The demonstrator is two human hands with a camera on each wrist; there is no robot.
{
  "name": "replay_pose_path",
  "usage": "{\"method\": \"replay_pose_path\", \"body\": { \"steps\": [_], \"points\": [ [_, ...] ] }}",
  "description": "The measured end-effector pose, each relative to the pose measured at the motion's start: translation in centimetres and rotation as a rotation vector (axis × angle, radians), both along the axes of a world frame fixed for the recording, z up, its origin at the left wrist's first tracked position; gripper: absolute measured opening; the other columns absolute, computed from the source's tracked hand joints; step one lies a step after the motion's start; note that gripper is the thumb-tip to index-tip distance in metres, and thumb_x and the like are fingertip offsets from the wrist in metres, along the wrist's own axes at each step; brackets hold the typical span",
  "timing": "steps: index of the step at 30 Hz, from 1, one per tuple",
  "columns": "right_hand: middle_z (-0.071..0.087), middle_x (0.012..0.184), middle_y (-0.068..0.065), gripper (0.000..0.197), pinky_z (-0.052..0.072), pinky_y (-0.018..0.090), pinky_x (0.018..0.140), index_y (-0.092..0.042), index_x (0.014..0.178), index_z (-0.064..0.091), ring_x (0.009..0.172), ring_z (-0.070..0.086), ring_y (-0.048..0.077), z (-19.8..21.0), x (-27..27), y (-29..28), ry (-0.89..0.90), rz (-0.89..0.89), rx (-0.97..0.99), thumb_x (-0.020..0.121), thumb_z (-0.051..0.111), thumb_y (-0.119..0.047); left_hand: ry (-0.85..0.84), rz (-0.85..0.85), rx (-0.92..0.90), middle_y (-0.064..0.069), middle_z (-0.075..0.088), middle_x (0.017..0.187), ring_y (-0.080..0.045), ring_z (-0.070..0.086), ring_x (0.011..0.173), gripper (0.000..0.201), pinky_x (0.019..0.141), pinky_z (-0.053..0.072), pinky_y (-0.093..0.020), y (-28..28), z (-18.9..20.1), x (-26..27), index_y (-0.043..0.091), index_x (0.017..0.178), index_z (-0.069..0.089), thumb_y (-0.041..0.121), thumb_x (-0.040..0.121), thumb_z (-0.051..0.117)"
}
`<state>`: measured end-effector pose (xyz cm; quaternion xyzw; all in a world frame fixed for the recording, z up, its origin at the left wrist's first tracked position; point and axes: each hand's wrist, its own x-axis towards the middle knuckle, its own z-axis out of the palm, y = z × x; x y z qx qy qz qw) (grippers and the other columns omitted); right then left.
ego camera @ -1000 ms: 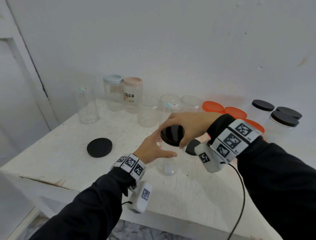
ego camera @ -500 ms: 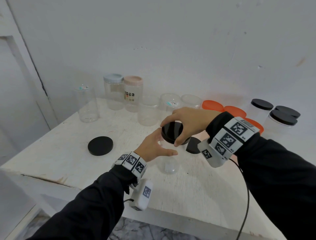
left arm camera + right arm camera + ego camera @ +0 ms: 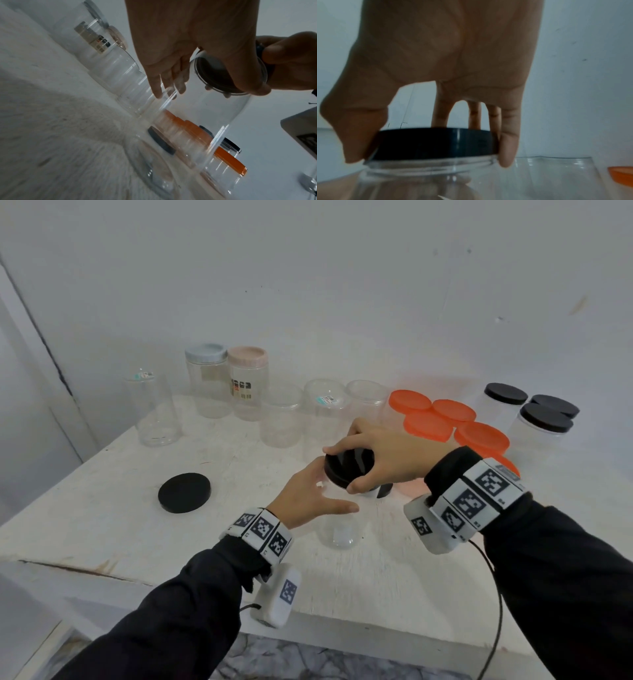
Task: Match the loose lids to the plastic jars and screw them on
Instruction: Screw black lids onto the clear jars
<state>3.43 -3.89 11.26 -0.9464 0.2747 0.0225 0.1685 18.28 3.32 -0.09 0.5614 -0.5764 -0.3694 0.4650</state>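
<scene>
Near the front middle of the white counter [image 3: 102, 529] stands a clear plastic jar [image 3: 337, 529], upright, its long axis vertical and its mouth pointing up. On that mouth sits a black lid [image 3: 347, 469], flat face upward and tilted a little toward the person; the right wrist view shows its rim resting on the jar's threaded neck, slightly askew. The right hand [image 3: 387, 455] comes down over the lid from above, thumb on the near edge and fingers curled round the far edge, gripping it. The left hand [image 3: 308, 498] holds the jar's side from the left, fingers wrapped behind the clear wall and thumb stretched across the front.

Just behind the jar, partly hidden by the right hand, a second black lid [image 3: 383, 490] lies on the counter. Another loose black lid [image 3: 184, 492] lies flat well to the left. Along the back wall a row of jars stands upright: a tall open one [image 3: 154, 409] at the left, one with a pale blue lid [image 3: 207, 381], one with a pink lid [image 3: 248, 385], then three open clear jars [image 3: 281, 416]. To their right sits a cluster of orange lids [image 3: 445, 419], and beyond those three jars capped in black [image 3: 534, 416].
</scene>
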Motion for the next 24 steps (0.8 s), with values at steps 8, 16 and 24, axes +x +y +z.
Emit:
{"method": "replay_pose_path", "body": {
  "steps": [8, 16, 24],
  "points": [
    [0.036, 0.12, -0.004, 0.067, 0.042, 0.03, 0.094, -0.04, 0.134, 0.042, 0.111, 0.04, 0.015, 0.1, -8.6, -1.4, 0.034, -0.209, -0.028, 0.075, 0.073, -0.03, -0.116, -0.17, -0.03, 0.016, 0.055, 0.122, 0.004, 0.048, 0.117, 0.06, 0.096, 0.038, -0.016, -3.3, 0.7, -3.9, 0.023, 0.125, 0.05, 0.019, 0.072, 0.079],
    [0.033, 0.122, -0.002, 0.084, 0.042, 0.035, 0.095, -0.037, 0.139, 0.032, 0.111, 0.037, 0.021, -0.5, -18.3, -3.5, 0.137, -0.447, -0.109, 0.069, 0.079, -0.033, -0.393, -0.102, -0.252, 0.001, 0.053, 0.128, -0.005, 0.042, 0.117, 0.046, 0.097, 0.03, -0.01, -9.0, 1.4, -9.5, 0.015, 0.125, 0.053, 0.019, 0.083, 0.068],
    [0.024, 0.148, 0.005, 0.076, 0.032, 0.038, 0.107, -0.027, 0.146, 0.027, 0.128, 0.029, 0.027, -2.6, -26.8, -7.7, 0.03, -0.681, -0.172, 0.082, 0.068, -0.032, -0.627, -0.05, -0.345, -0.008, 0.052, 0.13, -0.025, 0.042, 0.123, 0.049, 0.104, 0.024, -0.026, -14.5, 1.1, -13.8, 0.006, 0.121, 0.056, 0.022, 0.078, 0.073]
  ]
}}
